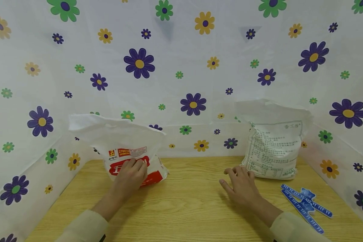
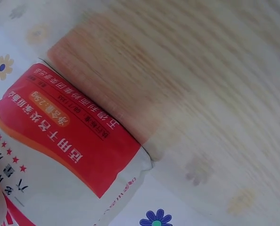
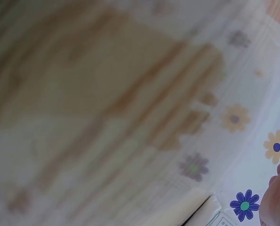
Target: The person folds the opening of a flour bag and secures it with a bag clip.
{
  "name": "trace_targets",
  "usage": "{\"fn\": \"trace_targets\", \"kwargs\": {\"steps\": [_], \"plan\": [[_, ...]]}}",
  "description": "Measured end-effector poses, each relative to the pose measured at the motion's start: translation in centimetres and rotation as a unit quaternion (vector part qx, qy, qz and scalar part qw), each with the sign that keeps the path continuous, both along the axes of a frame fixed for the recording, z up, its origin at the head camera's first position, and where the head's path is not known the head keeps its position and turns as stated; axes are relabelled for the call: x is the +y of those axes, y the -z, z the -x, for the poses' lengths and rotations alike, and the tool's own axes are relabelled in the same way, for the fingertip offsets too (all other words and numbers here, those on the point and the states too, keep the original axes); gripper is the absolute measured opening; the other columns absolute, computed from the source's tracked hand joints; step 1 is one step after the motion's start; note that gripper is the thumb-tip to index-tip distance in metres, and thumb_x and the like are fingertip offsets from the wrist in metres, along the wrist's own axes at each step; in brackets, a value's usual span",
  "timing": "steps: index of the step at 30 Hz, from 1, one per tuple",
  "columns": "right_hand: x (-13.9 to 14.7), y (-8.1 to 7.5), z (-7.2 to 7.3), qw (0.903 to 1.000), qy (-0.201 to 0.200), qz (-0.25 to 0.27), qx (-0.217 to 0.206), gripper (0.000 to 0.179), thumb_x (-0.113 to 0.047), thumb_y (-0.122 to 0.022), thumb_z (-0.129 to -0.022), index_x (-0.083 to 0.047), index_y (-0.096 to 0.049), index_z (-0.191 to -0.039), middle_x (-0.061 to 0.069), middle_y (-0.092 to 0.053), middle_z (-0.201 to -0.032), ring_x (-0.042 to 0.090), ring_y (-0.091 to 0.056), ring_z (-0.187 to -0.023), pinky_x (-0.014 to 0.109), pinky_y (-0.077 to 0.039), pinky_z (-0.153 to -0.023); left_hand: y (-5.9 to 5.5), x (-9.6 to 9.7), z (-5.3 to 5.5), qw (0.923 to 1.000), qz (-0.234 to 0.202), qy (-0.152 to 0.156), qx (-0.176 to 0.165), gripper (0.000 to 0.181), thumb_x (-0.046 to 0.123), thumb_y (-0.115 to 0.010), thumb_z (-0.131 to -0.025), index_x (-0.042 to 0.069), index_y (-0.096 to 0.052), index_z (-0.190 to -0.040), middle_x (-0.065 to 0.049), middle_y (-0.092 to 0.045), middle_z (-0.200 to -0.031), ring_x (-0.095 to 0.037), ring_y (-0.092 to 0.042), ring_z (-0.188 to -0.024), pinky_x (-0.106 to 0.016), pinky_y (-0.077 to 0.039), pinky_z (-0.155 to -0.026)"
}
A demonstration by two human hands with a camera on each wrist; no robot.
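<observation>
My left hand (image 1: 130, 176) is at the front of a white and red flour bag (image 1: 124, 138), its fingers curled into the printed plastic. That bag leans on the table, its loose top slanting down to the right. The left wrist view shows the red lower end of the flour bag (image 2: 69, 136) meeting the table. My right hand (image 1: 243, 186) hovers over the table with fingers loosely bent and nothing in them. It is by the lower left corner of a second white bag (image 1: 273, 148) with green print, which stands upright; I cannot tell whether they touch.
Two long blue clips (image 1: 305, 205) with ruler-like marks lie crossed on the table's right side. The wooden table (image 1: 187, 201) reaches back to a white flowered cloth (image 1: 169, 84), which also closes off both sides.
</observation>
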State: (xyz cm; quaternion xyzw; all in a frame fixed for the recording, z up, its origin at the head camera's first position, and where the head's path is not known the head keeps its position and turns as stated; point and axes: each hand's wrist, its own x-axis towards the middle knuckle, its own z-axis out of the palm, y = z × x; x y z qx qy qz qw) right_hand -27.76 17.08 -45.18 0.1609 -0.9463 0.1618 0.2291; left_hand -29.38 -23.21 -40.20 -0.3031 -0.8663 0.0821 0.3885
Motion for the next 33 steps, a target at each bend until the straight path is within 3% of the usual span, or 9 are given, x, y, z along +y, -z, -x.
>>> {"fn": "trace_targets", "kwargs": {"steps": [9, 15, 20, 33], "plan": [[-0.3, 0.2, -0.1, 1.0, -0.004, -0.004, -0.002, 0.032, -0.041, -0.062, -0.097, -0.015, -0.063, -0.116, 0.004, -0.054, -0.102, 0.024, -0.047, -0.096, 0.05, -0.033, -0.083, 0.4, -0.4, 0.5, 0.9991, 0.011, 0.012, 0.04, 0.035, 0.015, -0.087, -0.071, -0.001, -0.063, -0.091, -0.017, -0.069, -0.09, -0.032, -0.062, -0.083, -0.044, -0.057, -0.08], [-0.5, 0.2, -0.1, 0.9999, -0.005, -0.01, -0.006, 0.034, -0.042, -0.061, -0.097, -0.015, -0.063, -0.117, 0.004, -0.054, -0.103, 0.024, -0.048, -0.098, 0.052, -0.033, -0.085, 0.6, -0.5, 0.7, 0.9977, 0.01, 0.027, 0.061, 0.026, 0.012, -0.08, -0.075, -0.001, -0.062, -0.089, -0.017, -0.069, -0.087, -0.032, -0.061, -0.08, -0.043, -0.056, -0.077], [-0.5, 0.1, 0.0, 0.9998, -0.005, -0.016, -0.014, 0.036, -0.045, -0.06, -0.098, -0.015, -0.063, -0.119, 0.004, -0.054, -0.105, 0.024, -0.047, -0.099, 0.053, -0.033, -0.087, 0.5, -0.3, 0.6, 0.9966, 0.005, 0.051, 0.065, 0.02, 0.009, -0.074, -0.077, 0.0, -0.061, -0.088, -0.016, -0.067, -0.085, -0.032, -0.06, -0.079, -0.043, -0.055, -0.074], [-0.5, 0.1, 0.1, 0.9998, -0.005, -0.01, -0.013, 0.033, -0.044, -0.059, -0.098, -0.016, -0.062, -0.117, 0.004, -0.053, -0.104, 0.024, -0.047, -0.099, 0.052, -0.031, -0.086, 0.5, 1.1, 0.5, 0.9949, 0.001, 0.072, 0.07, 0.022, 0.012, -0.078, -0.076, 0.002, -0.061, -0.086, -0.013, -0.068, -0.083, -0.029, -0.061, -0.078, -0.041, -0.055, -0.074]]}}
